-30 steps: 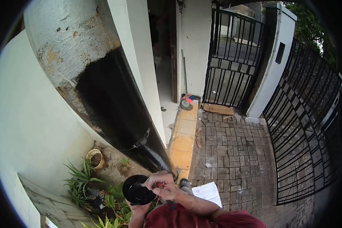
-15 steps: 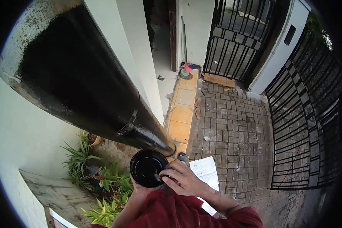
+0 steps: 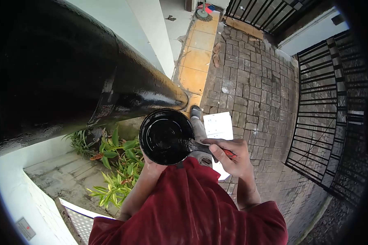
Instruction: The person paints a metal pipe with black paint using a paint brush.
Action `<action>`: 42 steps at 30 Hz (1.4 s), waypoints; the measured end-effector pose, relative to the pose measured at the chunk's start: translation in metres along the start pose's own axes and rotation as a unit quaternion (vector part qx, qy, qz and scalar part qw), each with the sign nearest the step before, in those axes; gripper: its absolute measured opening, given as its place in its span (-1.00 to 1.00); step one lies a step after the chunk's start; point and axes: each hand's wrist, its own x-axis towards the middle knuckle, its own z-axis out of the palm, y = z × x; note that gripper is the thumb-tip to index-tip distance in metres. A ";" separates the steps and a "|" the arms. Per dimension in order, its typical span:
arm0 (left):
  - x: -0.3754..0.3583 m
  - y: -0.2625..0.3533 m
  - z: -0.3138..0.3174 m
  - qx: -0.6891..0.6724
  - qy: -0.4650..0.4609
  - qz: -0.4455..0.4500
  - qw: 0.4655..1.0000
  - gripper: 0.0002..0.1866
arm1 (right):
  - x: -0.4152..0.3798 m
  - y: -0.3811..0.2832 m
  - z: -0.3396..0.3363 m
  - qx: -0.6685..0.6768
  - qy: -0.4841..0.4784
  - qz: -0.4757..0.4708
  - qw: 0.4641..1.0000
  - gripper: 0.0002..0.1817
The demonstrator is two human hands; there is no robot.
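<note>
A round can of black paint is held in front of my body by my left hand, whose fingers are mostly hidden under and behind it. My right hand pinches the red and dark handle of a paintbrush. The brush's dark bristle end lies over the can's right rim, tipped toward the paint. Left of the can rises a thick round pillar, coated in glossy black, with a yellowish strip along its right edge.
White paper sheets lie on the brick paving. Green plants grow below the pillar. Yellow tiles edge the walkway, with sandals alongside. A black metal gate stands right; a mop head sits farther off.
The view has tilted down. My right hand has moved back to the right from over the can, and more of the brush now shows. My left hand still holds the can.
</note>
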 end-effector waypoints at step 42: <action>-0.005 -0.004 0.032 0.057 -0.150 -0.106 0.981 -0.32 | -0.018 -0.048 -0.009 -0.013 0.000 0.242 0.970 -0.75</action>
